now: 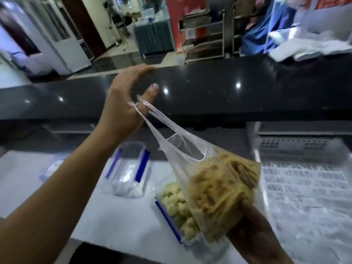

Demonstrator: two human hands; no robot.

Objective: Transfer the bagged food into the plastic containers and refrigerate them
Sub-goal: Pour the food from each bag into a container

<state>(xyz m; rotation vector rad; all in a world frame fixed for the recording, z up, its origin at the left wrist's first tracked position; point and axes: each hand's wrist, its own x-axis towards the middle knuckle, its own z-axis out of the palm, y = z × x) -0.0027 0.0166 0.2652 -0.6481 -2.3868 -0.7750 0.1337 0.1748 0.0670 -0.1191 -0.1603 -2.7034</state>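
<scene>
A clear plastic bag full of yellow fried food hangs in the air over the white table. My left hand is raised, with the bag's handle loops hooked over its thumb and the fingers spread. My right hand cups the bag's bottom from below. Under the bag stands a plastic container with blue clips, filled with pale round balls. An empty clear container with blue clips sits to its left.
A dark polished counter runs across behind the table. A loose clear lid lies at the left. A white perforated surface is at the right. Racks, white bags and a white door are beyond the counter.
</scene>
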